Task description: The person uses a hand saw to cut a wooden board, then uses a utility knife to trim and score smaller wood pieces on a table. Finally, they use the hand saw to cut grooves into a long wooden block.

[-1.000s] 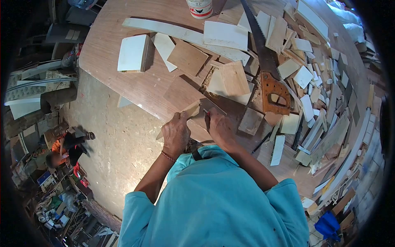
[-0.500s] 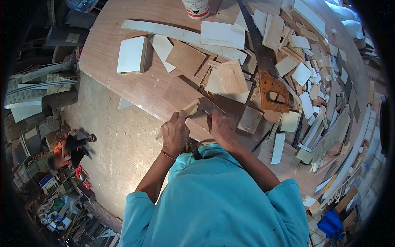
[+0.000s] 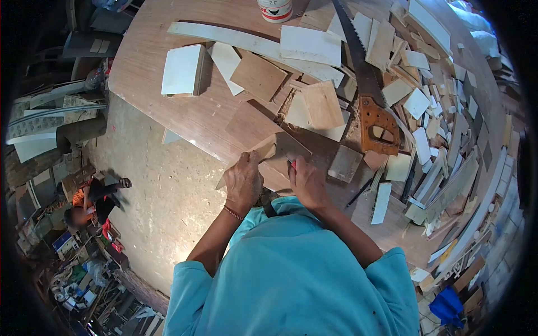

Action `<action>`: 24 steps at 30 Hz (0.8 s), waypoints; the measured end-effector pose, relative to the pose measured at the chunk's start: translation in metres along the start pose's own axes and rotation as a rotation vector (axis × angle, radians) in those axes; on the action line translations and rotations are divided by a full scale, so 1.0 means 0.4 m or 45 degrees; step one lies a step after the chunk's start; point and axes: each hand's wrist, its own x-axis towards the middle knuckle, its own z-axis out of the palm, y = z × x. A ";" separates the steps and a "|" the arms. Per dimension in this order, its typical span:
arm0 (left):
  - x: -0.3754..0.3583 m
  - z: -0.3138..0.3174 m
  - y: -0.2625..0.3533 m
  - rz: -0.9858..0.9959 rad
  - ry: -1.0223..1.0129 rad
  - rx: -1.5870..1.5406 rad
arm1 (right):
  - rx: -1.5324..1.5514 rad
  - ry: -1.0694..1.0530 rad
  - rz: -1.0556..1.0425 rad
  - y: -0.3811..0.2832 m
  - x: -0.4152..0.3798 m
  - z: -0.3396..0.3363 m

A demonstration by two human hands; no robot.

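My left hand (image 3: 244,180) is closed on a thin piece of wood (image 3: 263,149) at the near edge of the table. A pale corner of that piece sticks out below the wrist side of the hand. In my right hand (image 3: 310,182), fingers closed, is a slim red tool (image 3: 292,164); its tip is too small to make out. Between the two hands lies a brown board (image 3: 290,150). Just right of my right hand rests a small wooden block (image 3: 344,163). Beyond it a handsaw (image 3: 379,126) with a wooden handle lies across scraps.
Many wood offcuts (image 3: 428,109) are heaped on the right of the table (image 3: 143,61). A white tub (image 3: 275,10) stands at the far side. White-faced blocks (image 3: 182,70) sit at the far left. On the floor at left, a person (image 3: 89,199) sits.
My right hand has shifted slightly toward my body with the red tool. The whole view has moved a little; my left hand keeps its hold on the wood.
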 end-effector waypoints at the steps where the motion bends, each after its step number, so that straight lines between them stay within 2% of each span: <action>1: 0.000 0.003 0.000 0.009 0.006 0.000 | 0.020 0.020 0.008 0.015 0.003 0.018; 8: 0.000 0.001 0.002 0.023 0.031 -0.012 | 0.046 -0.055 0.058 0.019 0.040 0.032; 15: 0.000 -0.002 0.004 0.035 -0.002 0.023 | 0.092 0.056 -0.051 0.045 0.074 0.049; 18: -0.005 -0.003 0.005 0.019 -0.036 0.016 | 0.111 0.004 -0.005 0.047 0.052 0.043; 24: -0.005 -0.002 0.003 0.030 -0.022 0.010 | 0.065 0.088 -0.182 0.038 0.009 -0.011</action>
